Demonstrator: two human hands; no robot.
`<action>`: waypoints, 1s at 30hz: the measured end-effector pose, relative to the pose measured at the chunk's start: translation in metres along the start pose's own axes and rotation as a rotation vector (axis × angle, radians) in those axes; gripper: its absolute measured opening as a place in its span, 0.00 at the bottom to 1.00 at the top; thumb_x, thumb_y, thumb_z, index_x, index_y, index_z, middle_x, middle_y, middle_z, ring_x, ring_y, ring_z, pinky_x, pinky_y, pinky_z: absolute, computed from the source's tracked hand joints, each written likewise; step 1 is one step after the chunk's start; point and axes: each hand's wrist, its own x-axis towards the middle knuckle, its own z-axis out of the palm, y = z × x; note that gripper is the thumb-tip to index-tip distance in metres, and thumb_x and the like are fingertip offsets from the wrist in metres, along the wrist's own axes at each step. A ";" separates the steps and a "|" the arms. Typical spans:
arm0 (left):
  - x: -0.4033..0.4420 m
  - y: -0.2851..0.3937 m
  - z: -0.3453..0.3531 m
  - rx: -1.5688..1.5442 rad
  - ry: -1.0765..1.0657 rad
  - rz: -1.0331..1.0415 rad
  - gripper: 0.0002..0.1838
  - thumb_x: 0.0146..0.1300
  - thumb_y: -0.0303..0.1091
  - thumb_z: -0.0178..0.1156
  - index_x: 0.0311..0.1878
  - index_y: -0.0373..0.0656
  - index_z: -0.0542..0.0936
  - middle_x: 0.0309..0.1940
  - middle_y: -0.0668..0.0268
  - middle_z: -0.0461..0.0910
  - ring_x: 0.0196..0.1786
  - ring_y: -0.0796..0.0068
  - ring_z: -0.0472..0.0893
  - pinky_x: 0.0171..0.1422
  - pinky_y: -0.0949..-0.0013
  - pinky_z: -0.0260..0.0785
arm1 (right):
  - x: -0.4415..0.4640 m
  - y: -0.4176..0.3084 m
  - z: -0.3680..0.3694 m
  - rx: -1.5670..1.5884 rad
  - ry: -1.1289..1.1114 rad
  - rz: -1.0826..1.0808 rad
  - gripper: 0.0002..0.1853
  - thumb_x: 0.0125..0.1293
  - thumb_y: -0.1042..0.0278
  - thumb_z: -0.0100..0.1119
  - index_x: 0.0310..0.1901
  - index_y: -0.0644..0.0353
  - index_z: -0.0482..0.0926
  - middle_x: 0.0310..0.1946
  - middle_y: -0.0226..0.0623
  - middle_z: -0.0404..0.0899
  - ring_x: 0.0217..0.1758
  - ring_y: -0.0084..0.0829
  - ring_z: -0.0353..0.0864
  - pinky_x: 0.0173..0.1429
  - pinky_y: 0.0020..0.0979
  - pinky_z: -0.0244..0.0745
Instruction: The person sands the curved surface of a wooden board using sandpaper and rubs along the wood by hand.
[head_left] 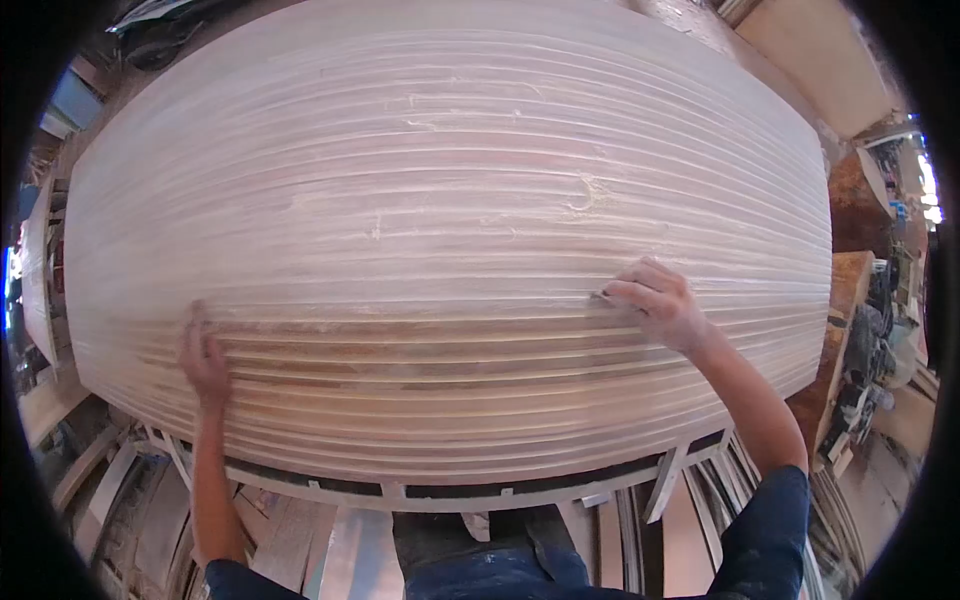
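A large ribbed wooden panel [430, 230], with long parallel grooves, spreads out in front of me and is coated with pale dust. Over its left part lies my left hand [205, 360], fingers stretched out and somewhat blurred, with nothing seen in it. On the right side my right hand [662, 303] is closed in a pinch at the grooves. A small dark edge shows at its fingertips, too little of it to name. Bare brown wood shows between the two hands, while the farther grooves look whitish.
A slatted wooden frame [440, 495] runs below the panel's near edge. Wood strips and boards [690, 520] lie under and around it. A brown wooden bench [845, 330] with cluttered tools stands at the right. A pale board [815, 60] leans at the far right.
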 end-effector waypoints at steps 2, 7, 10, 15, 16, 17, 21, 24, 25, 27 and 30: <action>0.010 -0.011 -0.007 -0.083 0.095 -0.058 0.20 0.76 0.33 0.50 0.64 0.34 0.78 0.60 0.50 0.78 0.66 0.54 0.75 0.70 0.57 0.66 | 0.014 -0.006 0.013 -0.009 0.034 -0.171 0.17 0.52 0.77 0.70 0.45 0.63 0.83 0.37 0.39 0.82 0.37 0.37 0.82 0.39 0.35 0.79; 0.010 -0.021 -0.011 0.039 0.141 -0.064 0.19 0.77 0.34 0.49 0.64 0.35 0.77 0.63 0.52 0.76 0.66 0.53 0.75 0.70 0.55 0.66 | 0.088 -0.042 0.095 -0.068 0.032 -0.519 0.18 0.58 0.73 0.66 0.51 0.65 0.80 0.46 0.39 0.81 0.46 0.38 0.82 0.52 0.40 0.79; 0.011 -0.019 -0.012 0.066 0.124 -0.042 0.20 0.77 0.35 0.49 0.65 0.35 0.77 0.63 0.52 0.75 0.67 0.52 0.74 0.71 0.54 0.65 | 0.156 -0.099 0.182 -0.126 0.032 -0.605 0.19 0.64 0.70 0.58 0.57 0.63 0.78 0.59 0.49 0.77 0.66 0.44 0.73 0.71 0.43 0.71; 0.011 -0.021 -0.015 0.121 0.102 -0.054 0.20 0.78 0.36 0.49 0.65 0.35 0.76 0.63 0.52 0.76 0.67 0.52 0.73 0.71 0.55 0.64 | 0.179 -0.133 0.163 -0.176 -0.201 -0.518 0.17 0.67 0.67 0.59 0.56 0.61 0.79 0.58 0.46 0.77 0.67 0.46 0.72 0.76 0.45 0.66; 0.012 -0.022 -0.013 0.148 0.102 -0.032 0.20 0.78 0.36 0.49 0.65 0.35 0.76 0.63 0.52 0.76 0.67 0.52 0.73 0.72 0.55 0.64 | 0.149 -0.109 0.146 -0.228 -0.161 -0.501 0.17 0.67 0.67 0.58 0.56 0.59 0.80 0.57 0.43 0.78 0.67 0.43 0.73 0.75 0.42 0.67; 0.012 -0.022 -0.010 0.141 0.099 -0.033 0.20 0.78 0.36 0.49 0.65 0.35 0.76 0.63 0.52 0.76 0.67 0.52 0.73 0.72 0.55 0.64 | 0.110 -0.071 0.129 -0.237 -0.026 -0.550 0.16 0.66 0.68 0.58 0.54 0.57 0.81 0.55 0.40 0.78 0.66 0.39 0.74 0.72 0.40 0.70; 0.008 -0.029 -0.007 0.048 0.129 -0.071 0.19 0.79 0.36 0.48 0.64 0.35 0.77 0.62 0.52 0.76 0.66 0.52 0.74 0.71 0.55 0.64 | -0.016 0.024 0.019 -0.305 -0.032 -0.378 0.22 0.58 0.74 0.65 0.57 0.57 0.80 0.48 0.36 0.80 0.51 0.33 0.81 0.54 0.34 0.80; 0.007 -0.026 -0.005 0.071 0.129 -0.085 0.19 0.78 0.34 0.49 0.64 0.35 0.77 0.62 0.52 0.76 0.65 0.52 0.74 0.70 0.55 0.65 | -0.027 0.026 0.024 -0.288 -0.020 -0.361 0.24 0.56 0.76 0.65 0.58 0.58 0.79 0.46 0.37 0.79 0.50 0.33 0.81 0.51 0.35 0.81; 0.011 -0.024 -0.006 0.090 0.132 -0.091 0.18 0.78 0.34 0.49 0.64 0.35 0.77 0.61 0.52 0.76 0.64 0.52 0.75 0.70 0.55 0.65 | -0.009 0.012 0.032 -0.245 -0.008 -0.404 0.25 0.56 0.75 0.65 0.58 0.58 0.78 0.47 0.37 0.79 0.50 0.34 0.81 0.51 0.36 0.81; 0.012 -0.025 -0.009 0.101 0.114 -0.068 0.18 0.78 0.33 0.49 0.64 0.35 0.77 0.61 0.52 0.76 0.64 0.52 0.75 0.70 0.55 0.65 | 0.046 -0.025 0.069 -0.170 0.022 -0.477 0.26 0.56 0.74 0.65 0.60 0.59 0.77 0.49 0.39 0.79 0.50 0.36 0.80 0.54 0.36 0.80; 0.011 -0.030 -0.012 0.071 0.102 -0.006 0.18 0.77 0.32 0.49 0.64 0.35 0.76 0.62 0.51 0.76 0.65 0.51 0.74 0.70 0.56 0.65 | 0.135 -0.092 0.153 0.025 -0.062 -0.401 0.15 0.66 0.74 0.57 0.54 0.61 0.78 0.53 0.44 0.77 0.60 0.42 0.76 0.67 0.42 0.73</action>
